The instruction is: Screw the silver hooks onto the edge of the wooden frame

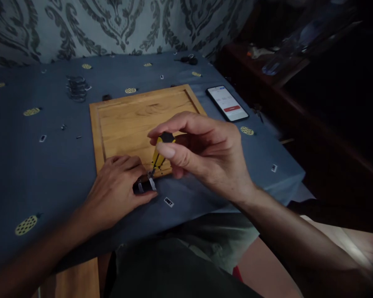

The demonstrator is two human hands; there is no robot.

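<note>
My right hand [205, 153] is closed round the handle of a small yellow-and-black screwdriver [157, 157], which tilts down to the left. Its tip meets a metal band clamp [152, 183] around a short black tube [145, 187]. Another metal band circles the tube further left. My left hand [119, 186] grips the tube from the left, thumb below and fingers above, hiding its left end. Both hands are at the near edge of a wooden board [127, 128] with a raised rim.
A phone [227, 103] with a lit screen lies right of the board. Several metal ring clamps [76, 89] are grouped at the back left. Small metal pieces [64, 127] lie on the blue cloth left of the board. A black object [189, 60] is near the back edge.
</note>
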